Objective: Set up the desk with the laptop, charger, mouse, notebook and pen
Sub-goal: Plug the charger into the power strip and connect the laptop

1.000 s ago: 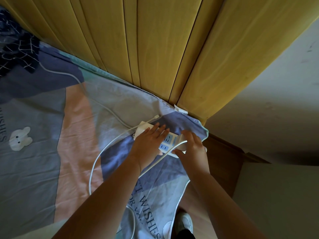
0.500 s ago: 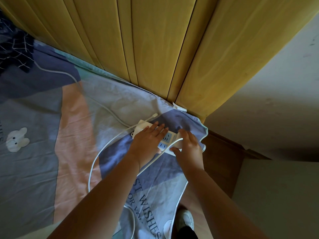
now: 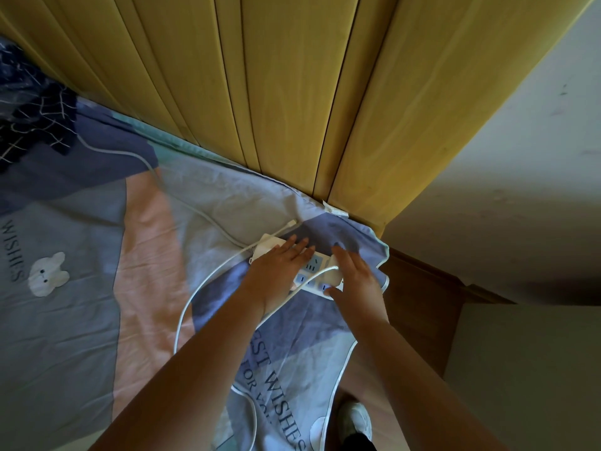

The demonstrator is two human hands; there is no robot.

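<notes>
Head view: bedsheet [image 3: 97,320] reads "WISHES"; hands [image 3: 279,271] press white power strip [image 3: 312,271].

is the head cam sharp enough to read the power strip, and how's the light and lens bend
Head view: dim and uneven, the wooden panels lit warm, the right wall in shadow; strong wide-angle bend curves the panel seams; the power strip is fairly sharp, its blue sockets visible between the left hand and right hand, no markings readable; no glare.
</notes>
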